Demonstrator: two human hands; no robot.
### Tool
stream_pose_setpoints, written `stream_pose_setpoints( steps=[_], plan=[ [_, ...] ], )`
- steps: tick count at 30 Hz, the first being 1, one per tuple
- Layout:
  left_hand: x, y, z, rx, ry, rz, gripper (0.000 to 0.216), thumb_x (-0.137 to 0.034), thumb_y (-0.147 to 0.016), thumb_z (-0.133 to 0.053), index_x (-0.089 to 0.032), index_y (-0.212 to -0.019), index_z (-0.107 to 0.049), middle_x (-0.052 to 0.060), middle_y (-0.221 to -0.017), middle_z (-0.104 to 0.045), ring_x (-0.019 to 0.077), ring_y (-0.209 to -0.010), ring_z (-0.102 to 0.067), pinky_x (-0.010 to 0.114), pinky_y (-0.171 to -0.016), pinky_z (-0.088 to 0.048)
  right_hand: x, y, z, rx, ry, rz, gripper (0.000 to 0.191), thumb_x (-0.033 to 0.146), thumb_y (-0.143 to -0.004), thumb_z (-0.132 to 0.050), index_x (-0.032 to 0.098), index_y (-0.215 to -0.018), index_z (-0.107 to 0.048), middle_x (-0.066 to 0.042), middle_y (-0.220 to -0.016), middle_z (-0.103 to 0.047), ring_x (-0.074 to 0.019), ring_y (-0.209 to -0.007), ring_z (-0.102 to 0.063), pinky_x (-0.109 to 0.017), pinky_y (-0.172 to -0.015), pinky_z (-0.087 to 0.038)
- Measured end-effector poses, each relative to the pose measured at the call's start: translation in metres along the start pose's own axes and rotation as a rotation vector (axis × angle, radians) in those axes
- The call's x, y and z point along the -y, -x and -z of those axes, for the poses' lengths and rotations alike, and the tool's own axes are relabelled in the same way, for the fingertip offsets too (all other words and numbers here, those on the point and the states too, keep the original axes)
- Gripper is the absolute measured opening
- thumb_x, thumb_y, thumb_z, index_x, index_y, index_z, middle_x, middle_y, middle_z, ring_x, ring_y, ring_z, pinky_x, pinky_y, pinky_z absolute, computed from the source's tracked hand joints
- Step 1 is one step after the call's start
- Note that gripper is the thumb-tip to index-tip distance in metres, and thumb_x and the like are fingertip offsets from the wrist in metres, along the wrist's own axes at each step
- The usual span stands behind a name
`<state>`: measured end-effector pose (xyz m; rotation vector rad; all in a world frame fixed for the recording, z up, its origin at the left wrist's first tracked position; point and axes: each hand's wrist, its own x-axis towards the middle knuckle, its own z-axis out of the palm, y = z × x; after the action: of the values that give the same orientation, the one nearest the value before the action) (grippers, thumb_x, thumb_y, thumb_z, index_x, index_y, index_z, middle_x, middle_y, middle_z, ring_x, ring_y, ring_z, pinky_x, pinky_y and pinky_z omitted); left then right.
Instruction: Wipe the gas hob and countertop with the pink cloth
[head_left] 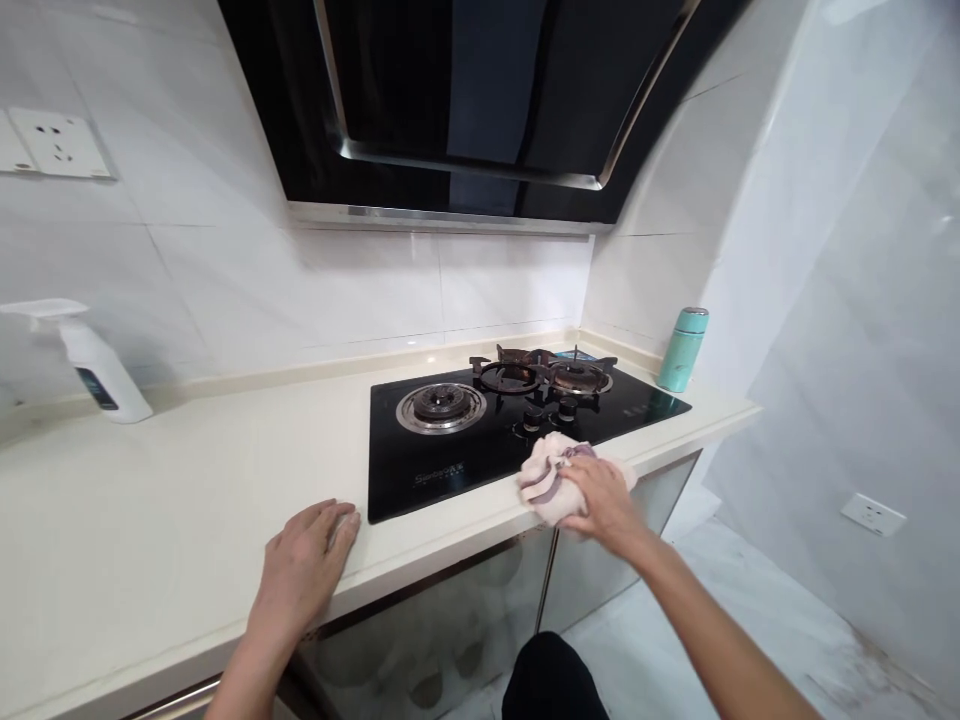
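My left hand (304,565) lies flat and open on the cream countertop (172,520), fingers together, just left of the black glass hob (450,465). My right hand (600,492) presses a crumpled pinkish cloth (541,478) against the hob's front right edge, fingers closed over it. The hob has a bare ring burner (440,407) on the left. Dark pan-support grates (541,376) are stacked over the right burner.
A white spray bottle (94,362) stands at the back left by the tiled wall. A mint-green flask (683,348) stands at the counter's far right corner. A black range hood (465,110) hangs above. Glass-fronted cabinet doors (480,640) sit below the counter.
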<state>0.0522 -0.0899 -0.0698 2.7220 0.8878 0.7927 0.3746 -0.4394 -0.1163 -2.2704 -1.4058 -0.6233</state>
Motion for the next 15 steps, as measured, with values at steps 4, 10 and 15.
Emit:
stream_pose_setpoints(
  steps=[4, 10, 15],
  plan=[
    [-0.003, 0.000, 0.003, 0.022, 0.010, 0.027, 0.053, -0.057, -0.098, -0.035, -0.026, -0.117, -0.074, 0.010, -0.135, -0.070, 0.0325, -0.132, -0.058, 0.051, -0.107, -0.046, -0.089, 0.004, 0.028, 0.100, 0.120, -0.132, 0.077, 0.047, -0.073, -0.082, 0.024, -0.142, -0.057, -0.015, -0.148, -0.056, -0.0343, -0.139, -0.048, -0.050, -0.113, -0.037],
    [-0.003, -0.002, 0.002, 0.021, -0.011, 0.022, 0.053, -0.056, -0.097, -0.036, -0.025, -0.118, -0.073, 0.011, -0.134, -0.070, 0.0331, -0.131, -0.059, 0.050, -0.107, -0.047, -0.146, 0.013, 0.058, 0.090, 0.206, -0.289, 0.070, 0.036, -0.069, -0.079, 0.022, -0.135, -0.061, -0.019, -0.147, -0.055, -0.0370, -0.135, -0.050, -0.052, -0.109, -0.041],
    [-0.010, -0.001, 0.002, 0.025, -0.057, 0.004, 0.052, -0.055, -0.098, -0.036, -0.025, -0.118, -0.073, 0.012, -0.133, -0.070, 0.0342, -0.133, -0.058, 0.055, -0.106, -0.046, -0.091, 0.012, 0.041, 0.076, 0.207, -0.252, 0.060, 0.037, -0.077, -0.075, 0.025, -0.135, -0.060, -0.015, -0.145, -0.056, -0.0363, -0.132, -0.047, -0.054, -0.107, -0.038]
  ],
)
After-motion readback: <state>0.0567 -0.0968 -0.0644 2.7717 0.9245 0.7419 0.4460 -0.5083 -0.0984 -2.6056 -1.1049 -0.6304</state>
